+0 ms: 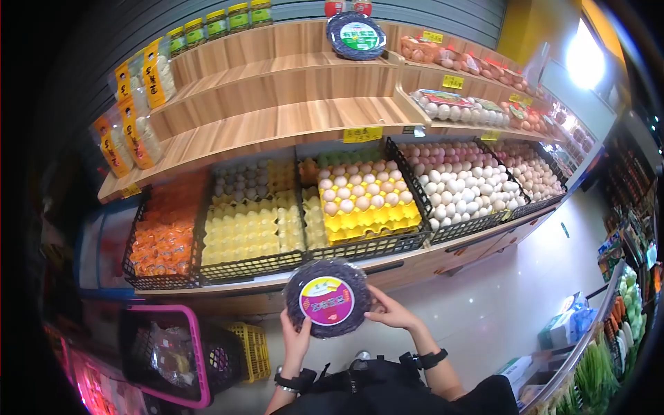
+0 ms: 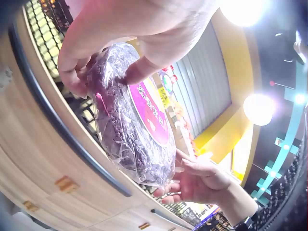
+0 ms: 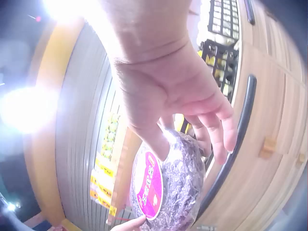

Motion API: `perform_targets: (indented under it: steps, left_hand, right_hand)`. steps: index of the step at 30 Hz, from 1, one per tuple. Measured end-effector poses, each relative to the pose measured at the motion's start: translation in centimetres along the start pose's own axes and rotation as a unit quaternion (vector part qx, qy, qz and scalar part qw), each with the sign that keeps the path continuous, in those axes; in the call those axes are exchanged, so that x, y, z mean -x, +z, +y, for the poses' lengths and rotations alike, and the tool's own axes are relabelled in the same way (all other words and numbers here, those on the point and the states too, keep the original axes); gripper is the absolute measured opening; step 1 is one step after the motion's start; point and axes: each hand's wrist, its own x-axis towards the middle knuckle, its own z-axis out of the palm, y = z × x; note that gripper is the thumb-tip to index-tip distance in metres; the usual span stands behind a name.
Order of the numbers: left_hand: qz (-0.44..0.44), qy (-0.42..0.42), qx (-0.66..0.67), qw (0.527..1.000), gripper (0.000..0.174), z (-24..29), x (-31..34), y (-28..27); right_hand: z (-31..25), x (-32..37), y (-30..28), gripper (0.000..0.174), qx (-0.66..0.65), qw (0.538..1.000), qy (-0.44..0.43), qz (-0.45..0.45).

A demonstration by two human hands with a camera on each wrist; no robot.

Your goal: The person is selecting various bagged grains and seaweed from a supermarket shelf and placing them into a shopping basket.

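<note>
A round, plastic-wrapped pack of dark dried seaweed (image 1: 294,290) with a purple and yellow label is held in front of the body, label up. My left hand (image 1: 296,337) grips its near left edge, thumb on top by the label and fingers curled under, as the left wrist view also shows. The opposite edge is pinched by my right hand (image 1: 393,309), its thumb on the label side and fingers behind. In the right wrist view the right hand (image 3: 168,91) spans the pack's rim, and only the left thumb (image 3: 130,225) shows.
Ahead stands a tiered wooden shelf (image 1: 270,128) with another seaweed pack (image 1: 356,36) on top. Below are black crates (image 1: 252,263) with egg trays and loose white eggs (image 1: 460,190). A pink-rimmed basket (image 1: 197,346) stands lower left; vegetables (image 1: 595,377) line the lower right.
</note>
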Motion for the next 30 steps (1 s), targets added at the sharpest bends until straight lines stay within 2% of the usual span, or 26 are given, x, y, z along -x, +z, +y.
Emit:
perform_targets:
  steps: [1,3,4,5,6,9,10,11,13,15,18,21,22,27,29,30]
  left_hand:
    - [-0.019,0.015,0.019,1.000,0.057,0.9,-0.7,2.8]
    - [-0.065,0.033,-0.040,0.997,0.058,4.4,-1.9,7.8]
    - [-0.078,0.102,-0.088,0.988,0.057,6.5,-2.6,9.9]
    - [-0.099,0.119,-0.131,0.979,0.062,7.7,-3.7,11.5]
    - [-0.133,0.174,-0.197,0.956,0.065,9.4,-4.6,12.7]
    - [-0.258,0.120,-0.178,0.942,0.063,13.1,-8.6,15.0]
    - [-0.258,0.179,-0.198,0.928,0.065,13.5,-10.0,15.6]
    - [-0.267,0.160,-0.238,0.920,0.066,14.1,-11.5,15.8]
    - [-0.278,0.191,-0.177,0.925,0.065,16.1,-14.1,17.0]
    - [-0.267,0.251,-0.208,0.907,0.064,17.3,-17.1,17.8]
    - [-0.271,0.236,-0.210,0.909,0.061,20.7,-20.7,19.0]
    - [-0.286,0.275,-0.217,0.892,0.060,24.8,-24.3,19.9]
    - [-0.280,0.314,-0.252,0.871,0.059,26.1,-25.7,20.0]
    - [-0.290,0.256,-0.215,0.897,0.054,30.6,-32.8,21.6]
    - [-0.262,0.301,-0.207,0.893,0.053,30.5,-36.7,22.6]
    - [-0.250,0.316,-0.205,0.892,0.052,30.7,-38.4,23.2]
  right_hand:
    - [-0.7,1.5,-2.1,0.078,-0.031,0.999,0.003,0.019]
    - [-1.9,3.5,-6.2,0.079,-0.116,0.992,-0.012,0.054]
    - [-2.3,4.2,-7.9,0.079,-0.173,0.982,-0.026,0.070]
    - [-2.3,4.9,-9.4,0.080,-0.232,0.968,-0.036,0.086]
    - [-2.0,5.0,-11.1,0.078,-0.232,0.964,-0.057,0.115]
    - [-4.0,4.7,-14.7,0.078,-0.198,0.956,-0.137,0.170]
    - [-4.8,4.3,-15.7,0.079,-0.200,0.952,-0.149,0.178]
    - [-5.6,3.7,-16.5,0.079,-0.178,0.952,-0.161,0.189]
    - [-7.9,2.6,-17.6,0.078,-0.186,0.942,-0.182,0.212]
    - [-9.8,1.2,-18.8,0.077,-0.182,0.943,-0.184,0.208]
    - [-13.4,-0.6,-21.2,0.074,-0.164,0.948,-0.185,0.199]
    - [-16.7,-3.9,-24.7,0.069,-0.152,0.949,-0.212,0.179]
    - [-18.0,-5.2,-25.8,0.067,-0.136,0.945,-0.236,0.183]
    - [-22.2,-14.6,-30.3,0.063,-0.062,0.915,-0.354,0.183]
    - [-23.2,-18.8,-32.5,0.072,-0.029,0.924,-0.313,0.216]
    - [-24.2,-20.7,-33.2,0.069,-0.021,0.929,-0.278,0.243]
